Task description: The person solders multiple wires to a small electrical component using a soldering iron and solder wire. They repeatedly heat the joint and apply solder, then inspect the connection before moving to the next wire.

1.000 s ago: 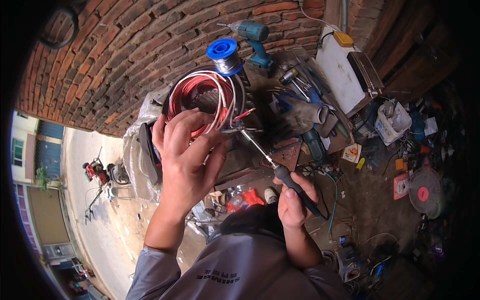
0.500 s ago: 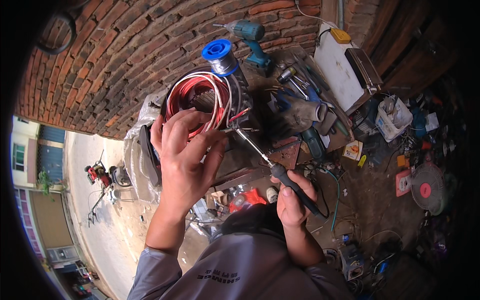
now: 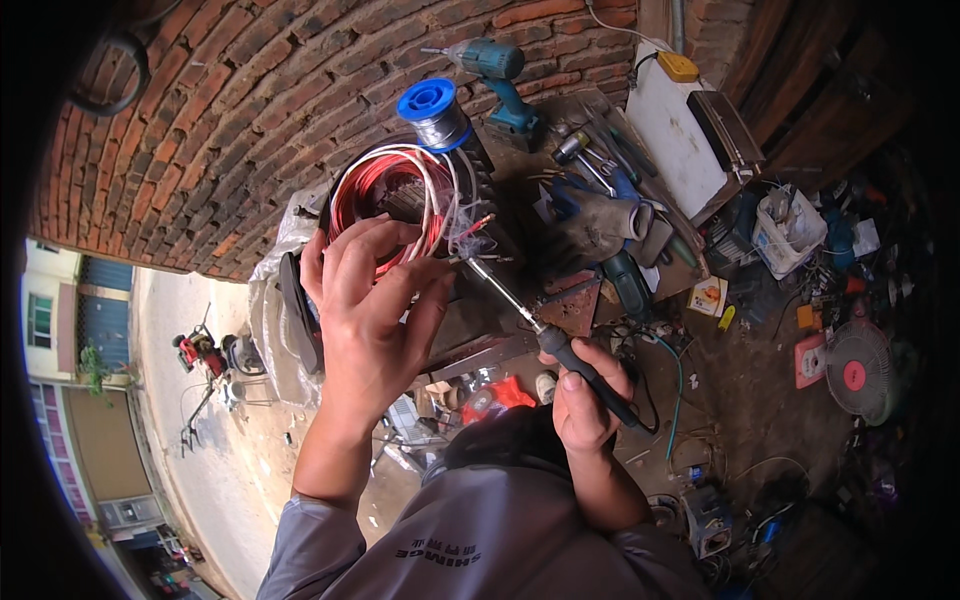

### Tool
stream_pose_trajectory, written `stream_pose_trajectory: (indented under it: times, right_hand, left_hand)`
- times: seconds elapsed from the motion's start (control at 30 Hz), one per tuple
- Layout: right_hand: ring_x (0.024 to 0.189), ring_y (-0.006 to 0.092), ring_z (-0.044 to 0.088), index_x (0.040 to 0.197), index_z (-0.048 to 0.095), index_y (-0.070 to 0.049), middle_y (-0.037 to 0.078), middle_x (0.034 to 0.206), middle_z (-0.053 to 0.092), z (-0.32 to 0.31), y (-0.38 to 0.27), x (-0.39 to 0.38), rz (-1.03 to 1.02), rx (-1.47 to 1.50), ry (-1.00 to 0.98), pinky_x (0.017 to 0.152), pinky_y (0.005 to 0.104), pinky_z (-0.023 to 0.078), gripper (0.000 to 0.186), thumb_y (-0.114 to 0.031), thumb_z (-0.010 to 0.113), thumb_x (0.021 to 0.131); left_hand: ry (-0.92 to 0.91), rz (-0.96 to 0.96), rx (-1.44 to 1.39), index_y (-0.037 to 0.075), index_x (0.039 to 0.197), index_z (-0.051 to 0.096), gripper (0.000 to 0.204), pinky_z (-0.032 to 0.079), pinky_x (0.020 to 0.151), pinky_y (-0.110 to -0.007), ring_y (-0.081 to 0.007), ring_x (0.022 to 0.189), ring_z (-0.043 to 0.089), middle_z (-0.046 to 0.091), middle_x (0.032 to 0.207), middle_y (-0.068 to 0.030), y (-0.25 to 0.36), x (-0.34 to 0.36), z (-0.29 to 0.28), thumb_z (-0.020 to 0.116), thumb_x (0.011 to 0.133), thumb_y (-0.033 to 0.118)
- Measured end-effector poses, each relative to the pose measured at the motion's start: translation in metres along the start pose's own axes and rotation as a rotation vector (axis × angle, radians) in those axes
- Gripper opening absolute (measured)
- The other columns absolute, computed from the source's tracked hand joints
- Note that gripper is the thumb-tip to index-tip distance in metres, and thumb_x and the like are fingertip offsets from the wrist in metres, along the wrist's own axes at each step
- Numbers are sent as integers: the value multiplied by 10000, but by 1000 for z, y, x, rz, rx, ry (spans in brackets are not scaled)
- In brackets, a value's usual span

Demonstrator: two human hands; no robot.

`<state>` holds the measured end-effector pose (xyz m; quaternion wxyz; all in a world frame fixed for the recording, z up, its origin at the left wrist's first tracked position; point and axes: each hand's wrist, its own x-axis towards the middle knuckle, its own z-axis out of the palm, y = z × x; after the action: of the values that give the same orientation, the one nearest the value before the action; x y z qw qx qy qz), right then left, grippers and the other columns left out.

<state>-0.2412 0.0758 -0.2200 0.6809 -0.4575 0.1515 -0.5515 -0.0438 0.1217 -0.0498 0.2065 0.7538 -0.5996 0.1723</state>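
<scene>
My left hand (image 3: 362, 320) is closed in a pinch, thumb and forefinger on a thin wire beside the coil; the fingers partly hide it. My right hand (image 3: 588, 405) grips the dark handle of a soldering iron (image 3: 507, 294), whose metal shaft points up and left. Its tip meets the wire just past my left fingertips, and thin pale smoke (image 3: 462, 212) rises there. Behind my left hand lies a coil of red and white wire (image 3: 362, 190), with bare red ends (image 3: 484, 222) sticking out near the tip. A blue spool of solder (image 3: 440, 130) stands behind the coil.
A teal cordless drill (image 3: 512, 105) stands by the brick wall (image 3: 300, 100). Grey work gloves (image 3: 605, 225) and hand tools lie right of the coil. Farther right are a white basket (image 3: 790, 230) and a fan (image 3: 858, 375) amid floor clutter.
Smoke now curls up from the iron's tip, where almost none showed before. Both hands and the iron have barely moved; the view has shifted slightly.
</scene>
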Motion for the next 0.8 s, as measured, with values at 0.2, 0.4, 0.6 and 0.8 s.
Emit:
stream_pose_trajectory:
  times: [0.2, 0.4, 0.6, 0.8]
  right_hand:
    - [1059, 335, 723, 1370, 608, 82, 284, 1200, 716, 2, 0, 1, 6, 20, 3, 1018, 441, 549, 415, -21, 635, 969]
    - [1060, 326, 727, 1371, 612, 78, 281, 1197, 719, 5, -4, 2, 21, 29, 10, 1015, 434, 551, 415, -27, 641, 970]
    - [1052, 325, 732, 1366, 616, 76, 281, 1197, 722, 6, -3, 4, 8, 16, 12, 1009, 439, 557, 413, -39, 645, 971]
    - [1048, 330, 734, 1365, 616, 75, 283, 1189, 724, 6, -3, 4, 10, 18, 6, 1007, 441, 562, 416, -47, 647, 968]
  left_hand:
    - [-8, 3, -4, 117, 984, 783, 200, 307, 1174, -592, -308, 1244, 634, 691, 1201, -85, 0, 1, 2, 863, 801, 101]
    - [-15, -4, 17, 115, 973, 781, 201, 329, 1159, -572, -309, 1245, 633, 692, 1212, -88, 2, 3, 2, 866, 791, 102]
    - [170, -6, 90, 127, 966, 814, 282, 437, 1009, -430, -306, 1123, 623, 695, 1240, -80, 3, 0, -12, 923, 709, 85]
    - [86, 47, -53, 35, 1028, 806, 246, 543, 831, -326, -247, 926, 687, 742, 974, -118, -12, -4, -49, 831, 803, -60]
